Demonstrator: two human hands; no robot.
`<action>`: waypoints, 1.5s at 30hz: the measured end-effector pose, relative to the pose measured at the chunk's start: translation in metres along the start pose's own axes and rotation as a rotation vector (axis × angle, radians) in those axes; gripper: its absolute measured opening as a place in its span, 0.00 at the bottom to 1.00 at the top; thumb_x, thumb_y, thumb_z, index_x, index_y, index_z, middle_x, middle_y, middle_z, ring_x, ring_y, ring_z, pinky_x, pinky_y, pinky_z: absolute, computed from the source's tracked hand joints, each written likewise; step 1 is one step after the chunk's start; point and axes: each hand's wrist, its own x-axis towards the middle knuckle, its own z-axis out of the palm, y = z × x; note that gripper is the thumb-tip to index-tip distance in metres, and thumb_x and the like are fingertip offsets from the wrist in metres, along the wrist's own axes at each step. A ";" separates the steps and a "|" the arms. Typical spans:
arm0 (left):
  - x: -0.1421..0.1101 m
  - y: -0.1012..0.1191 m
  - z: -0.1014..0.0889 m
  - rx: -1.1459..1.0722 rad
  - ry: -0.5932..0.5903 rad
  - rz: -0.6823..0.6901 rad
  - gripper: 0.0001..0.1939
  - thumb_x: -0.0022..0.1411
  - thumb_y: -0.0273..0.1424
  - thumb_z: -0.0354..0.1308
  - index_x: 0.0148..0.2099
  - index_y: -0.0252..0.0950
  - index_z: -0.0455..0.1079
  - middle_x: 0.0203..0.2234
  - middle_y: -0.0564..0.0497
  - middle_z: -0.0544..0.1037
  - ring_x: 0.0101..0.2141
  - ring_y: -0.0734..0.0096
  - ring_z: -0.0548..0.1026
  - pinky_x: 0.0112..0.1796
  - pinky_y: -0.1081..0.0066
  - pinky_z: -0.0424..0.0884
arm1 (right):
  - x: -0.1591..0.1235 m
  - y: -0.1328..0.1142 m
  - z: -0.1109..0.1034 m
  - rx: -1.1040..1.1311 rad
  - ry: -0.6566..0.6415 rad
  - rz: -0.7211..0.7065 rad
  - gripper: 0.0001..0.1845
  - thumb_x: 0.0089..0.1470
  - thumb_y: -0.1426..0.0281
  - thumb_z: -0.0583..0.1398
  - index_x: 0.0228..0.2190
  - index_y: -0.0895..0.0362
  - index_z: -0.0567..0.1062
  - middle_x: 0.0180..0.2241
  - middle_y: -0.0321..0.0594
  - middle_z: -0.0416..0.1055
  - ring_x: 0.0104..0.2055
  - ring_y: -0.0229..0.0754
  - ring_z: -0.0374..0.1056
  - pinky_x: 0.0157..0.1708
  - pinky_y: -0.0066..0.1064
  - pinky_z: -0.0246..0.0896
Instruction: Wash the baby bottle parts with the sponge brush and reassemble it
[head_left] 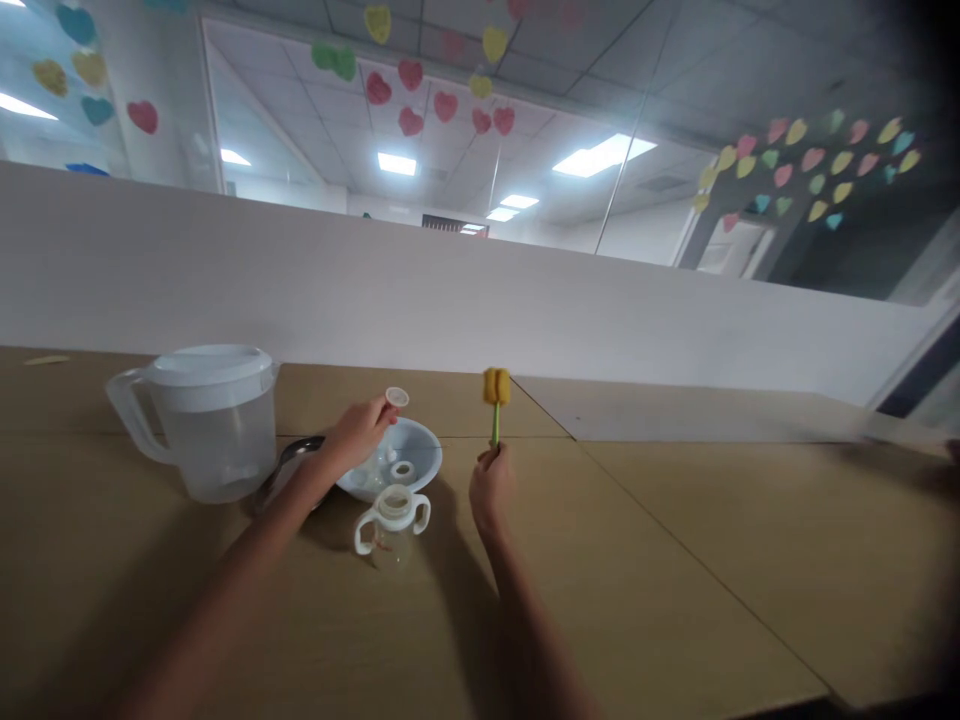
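Observation:
My left hand [364,430] pinches a small translucent round cap [397,397] above the far edge of a white bowl [430,462]. Inside the bowl lie a white ring collar [403,471] and other small pale parts that are hard to make out. A sponge bottle brush [496,388], with a yellow head and green handle, stands upright in my closed right hand [492,490]. The brush is to the right of the bowl, apart from the cap. In front of the bowl a clear baby bottle [393,542] with two white handles stands uncapped on the table.
A large translucent pitcher [227,440] with a white lid stands at left. Partly hidden behind my left forearm is a metal-rimmed dish [289,462]. A low white partition [450,310] with glass above borders the wooden table [660,590] at the back.

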 end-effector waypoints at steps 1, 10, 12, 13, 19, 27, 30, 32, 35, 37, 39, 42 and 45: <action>0.000 0.000 -0.002 -0.033 0.037 -0.010 0.15 0.67 0.32 0.43 0.44 0.34 0.71 0.33 0.46 0.80 0.35 0.67 0.77 0.36 0.72 0.66 | -0.002 -0.008 -0.005 0.047 0.061 0.022 0.22 0.63 0.68 0.40 0.39 0.63 0.71 0.25 0.45 0.70 0.24 0.42 0.64 0.22 0.29 0.50; -0.007 0.017 -0.031 -0.005 0.181 0.007 0.16 0.66 0.32 0.45 0.39 0.35 0.74 0.29 0.49 0.79 0.30 0.69 0.74 0.33 0.73 0.63 | -0.023 -0.040 -0.006 0.006 -0.174 -0.166 0.25 0.64 0.62 0.40 0.38 0.59 0.73 0.23 0.42 0.71 0.20 0.38 0.61 0.21 0.26 0.43; -0.010 0.022 -0.037 0.035 0.169 -0.014 0.16 0.65 0.33 0.45 0.40 0.34 0.74 0.27 0.49 0.79 0.27 0.70 0.73 0.31 0.73 0.62 | -0.022 -0.036 -0.006 0.016 -0.117 -0.130 0.26 0.64 0.62 0.39 0.38 0.60 0.73 0.25 0.44 0.72 0.21 0.38 0.62 0.21 0.26 0.45; -0.011 0.023 -0.039 0.061 0.161 -0.015 0.16 0.65 0.33 0.45 0.40 0.34 0.75 0.27 0.49 0.79 0.27 0.70 0.73 0.30 0.73 0.61 | -0.021 -0.036 -0.007 0.045 -0.099 -0.147 0.26 0.64 0.62 0.39 0.38 0.60 0.73 0.25 0.44 0.72 0.21 0.38 0.62 0.22 0.26 0.46; -0.013 0.024 -0.037 0.250 0.152 -0.038 0.16 0.65 0.34 0.46 0.38 0.35 0.75 0.31 0.46 0.80 0.31 0.69 0.74 0.31 0.73 0.59 | -0.029 -0.041 -0.011 0.083 -0.212 -0.331 0.21 0.63 0.64 0.43 0.39 0.59 0.73 0.23 0.40 0.72 0.21 0.37 0.65 0.22 0.24 0.50; -0.016 0.033 -0.039 0.335 0.127 -0.113 0.16 0.63 0.35 0.47 0.35 0.36 0.76 0.29 0.45 0.80 0.30 0.66 0.75 0.28 0.71 0.56 | -0.032 -0.036 -0.009 0.086 -0.045 -0.419 0.24 0.64 0.66 0.40 0.41 0.62 0.73 0.26 0.45 0.75 0.23 0.38 0.68 0.22 0.24 0.53; -0.017 0.035 -0.038 0.383 0.122 -0.129 0.18 0.63 0.36 0.46 0.33 0.36 0.76 0.27 0.44 0.80 0.30 0.65 0.75 0.28 0.70 0.56 | -0.032 -0.039 -0.009 0.053 -0.083 -0.451 0.22 0.65 0.66 0.42 0.41 0.61 0.73 0.27 0.44 0.76 0.24 0.38 0.69 0.21 0.25 0.52; -0.017 0.035 -0.038 0.396 0.113 -0.139 0.18 0.63 0.36 0.46 0.32 0.36 0.76 0.28 0.44 0.80 0.30 0.65 0.75 0.29 0.71 0.57 | -0.030 -0.040 -0.009 0.017 -0.087 -0.411 0.23 0.65 0.66 0.42 0.41 0.61 0.74 0.27 0.44 0.76 0.24 0.39 0.70 0.21 0.25 0.51; -0.016 0.034 -0.038 0.370 0.114 -0.136 0.17 0.62 0.35 0.47 0.34 0.37 0.77 0.29 0.45 0.80 0.31 0.65 0.76 0.29 0.71 0.58 | -0.028 -0.039 -0.008 -0.035 -0.070 -0.329 0.25 0.65 0.64 0.41 0.40 0.60 0.74 0.26 0.44 0.75 0.24 0.39 0.70 0.20 0.25 0.48; -0.016 0.033 -0.038 0.336 0.133 -0.129 0.16 0.62 0.35 0.48 0.37 0.38 0.77 0.30 0.46 0.81 0.32 0.65 0.76 0.30 0.71 0.60 | -0.027 -0.038 -0.009 -0.048 -0.067 -0.315 0.25 0.65 0.64 0.40 0.39 0.60 0.74 0.25 0.44 0.75 0.23 0.39 0.70 0.20 0.25 0.48; -0.015 0.031 -0.038 0.301 0.156 -0.111 0.15 0.62 0.35 0.49 0.39 0.38 0.77 0.32 0.47 0.81 0.33 0.65 0.76 0.31 0.72 0.62 | -0.027 -0.038 -0.009 -0.037 -0.086 -0.353 0.24 0.65 0.64 0.41 0.38 0.60 0.74 0.26 0.43 0.76 0.24 0.38 0.70 0.21 0.24 0.48; -0.015 0.027 -0.037 0.287 0.194 -0.062 0.14 0.63 0.34 0.49 0.40 0.38 0.77 0.36 0.47 0.80 0.36 0.65 0.77 0.35 0.72 0.65 | -0.029 -0.039 -0.010 -0.030 -0.118 -0.387 0.22 0.64 0.65 0.43 0.38 0.59 0.74 0.26 0.43 0.76 0.24 0.37 0.70 0.21 0.23 0.49; -0.014 0.024 -0.035 0.261 0.234 -0.037 0.13 0.63 0.34 0.51 0.41 0.38 0.77 0.39 0.46 0.80 0.39 0.64 0.77 0.38 0.71 0.67 | -0.029 -0.040 -0.010 -0.039 -0.116 -0.372 0.21 0.63 0.66 0.44 0.38 0.58 0.74 0.25 0.42 0.76 0.23 0.36 0.69 0.21 0.23 0.49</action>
